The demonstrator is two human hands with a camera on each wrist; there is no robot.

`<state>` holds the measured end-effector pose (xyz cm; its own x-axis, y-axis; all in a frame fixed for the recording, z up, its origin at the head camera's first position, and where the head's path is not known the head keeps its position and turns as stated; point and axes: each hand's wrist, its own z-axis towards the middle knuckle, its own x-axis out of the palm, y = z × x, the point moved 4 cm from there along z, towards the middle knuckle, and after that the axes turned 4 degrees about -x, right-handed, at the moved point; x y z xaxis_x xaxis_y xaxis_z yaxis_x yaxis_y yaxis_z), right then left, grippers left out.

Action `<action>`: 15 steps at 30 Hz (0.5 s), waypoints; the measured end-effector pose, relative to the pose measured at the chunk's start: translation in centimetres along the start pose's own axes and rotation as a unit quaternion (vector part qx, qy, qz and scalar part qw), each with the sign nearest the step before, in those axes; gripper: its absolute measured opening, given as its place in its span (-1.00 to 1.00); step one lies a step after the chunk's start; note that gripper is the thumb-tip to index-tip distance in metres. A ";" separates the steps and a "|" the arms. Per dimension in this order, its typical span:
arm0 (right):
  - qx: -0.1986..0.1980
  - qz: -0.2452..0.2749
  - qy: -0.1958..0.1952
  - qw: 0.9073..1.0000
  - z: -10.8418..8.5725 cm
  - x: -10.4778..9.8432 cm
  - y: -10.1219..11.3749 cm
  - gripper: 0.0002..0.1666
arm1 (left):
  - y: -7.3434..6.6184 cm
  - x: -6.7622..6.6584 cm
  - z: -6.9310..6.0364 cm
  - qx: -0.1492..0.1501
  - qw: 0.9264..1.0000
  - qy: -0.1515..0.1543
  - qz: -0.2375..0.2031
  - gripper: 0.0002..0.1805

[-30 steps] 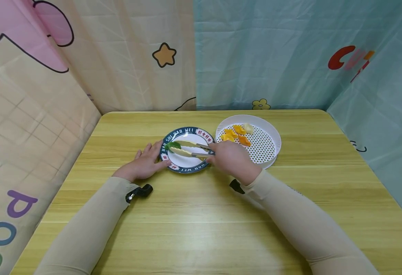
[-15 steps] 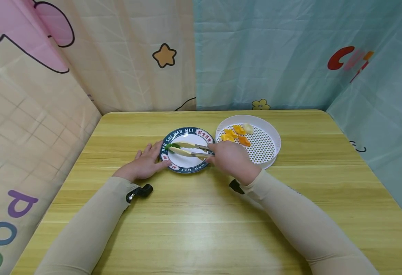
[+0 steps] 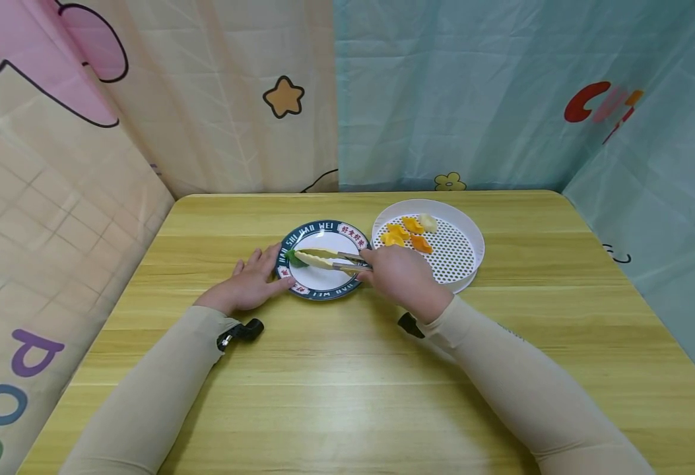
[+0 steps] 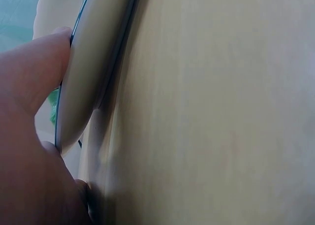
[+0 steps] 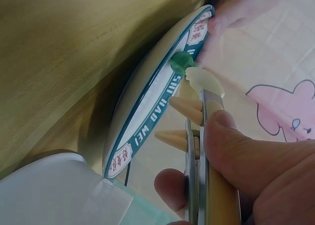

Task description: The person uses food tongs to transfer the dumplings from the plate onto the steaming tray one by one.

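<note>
My right hand (image 3: 403, 274) grips a pair of food tongs (image 3: 329, 260) with pale yellow, scalloped tips. The tips reach over a white plate (image 3: 326, 280) with a dark teal lettered rim. A small green dumpling-shaped piece (image 3: 296, 258) lies on the plate's left side, right at the tong tips; in the right wrist view the green piece (image 5: 182, 62) shows beyond one tip. On the plate's left edge rests my left hand (image 3: 252, 280), its fingers extended and its thumb over the rim. The left wrist view shows that thumb (image 4: 44, 62) against the plate edge.
A round white steamer tray (image 3: 478, 247) with a perforated base stands right of the plate, partly behind my right hand. Several yellow and orange dumpling-shaped pieces (image 3: 421, 244) and a whitish one (image 3: 427, 223) lie in it. Curtains enclose the wooden table (image 3: 347, 382).
The tong tips have drawn slightly right and closer together, and more of the green piece shows left of them. The left hand and plate look unchanged.
</note>
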<state>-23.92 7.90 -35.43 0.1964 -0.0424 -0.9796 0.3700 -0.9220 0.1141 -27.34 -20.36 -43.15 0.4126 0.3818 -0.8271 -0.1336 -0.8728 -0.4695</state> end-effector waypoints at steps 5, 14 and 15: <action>-0.004 0.001 -0.012 1.000 -0.1 0.1 -0.2 -0.39 | 0.0 0.1 0.1 0.001 1.000 0.001 -0.002 0.10; -0.003 0.018 -0.022 1.000 -1.0 -0.3 -0.7 -0.63 | 0.0 0.0 0.0 0.000 1.000 0.002 0.000 0.11; -0.002 0.018 -0.023 1.000 -1.2 -0.4 -0.8 -0.65 | 0.0 0.0 0.0 0.001 1.000 0.001 0.000 0.11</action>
<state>-23.21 9.05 -34.95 0.1677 -0.0939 -0.9814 0.3670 -0.9180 0.1505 -27.32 -20.34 -43.16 0.4147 0.3802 -0.8267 -0.1355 -0.8726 -0.4693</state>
